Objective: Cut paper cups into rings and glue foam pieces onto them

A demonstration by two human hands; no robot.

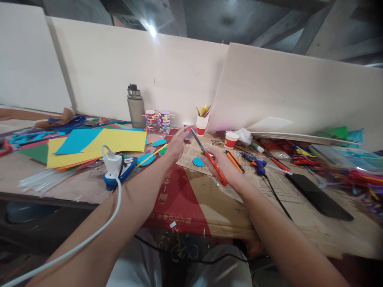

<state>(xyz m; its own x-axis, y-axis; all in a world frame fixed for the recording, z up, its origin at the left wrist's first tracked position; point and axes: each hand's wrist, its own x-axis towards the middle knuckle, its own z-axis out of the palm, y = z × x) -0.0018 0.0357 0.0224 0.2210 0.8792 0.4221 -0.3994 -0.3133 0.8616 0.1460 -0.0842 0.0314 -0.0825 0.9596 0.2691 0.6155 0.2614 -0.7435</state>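
Observation:
Orange-handled scissors [216, 168] are gripped in my right hand [223, 161], their blades pointing up and away from me. The blade tips reach the fingertips of my left hand [177, 144]. Those fingers are pinched together at the tips; a small pinkish patch shows there, too small and blurred to name. A blue paper disc [198, 162] lies on the printed cardboard sheet between my hands. Left of my left hand are another blue disc [146, 159], a blue oval [159, 142] and a thin yellow strip [152, 154].
Colored paper sheets [119, 140], a power strip [119, 171] and a bottle [136, 107] stand or lie left. Two ribbon-wrapped cups [158, 121] and a pencil cup [202, 123] are behind. Rightward are a paper cup [231, 140], cutter [235, 161], glue gun [259, 164] and phone [318, 197].

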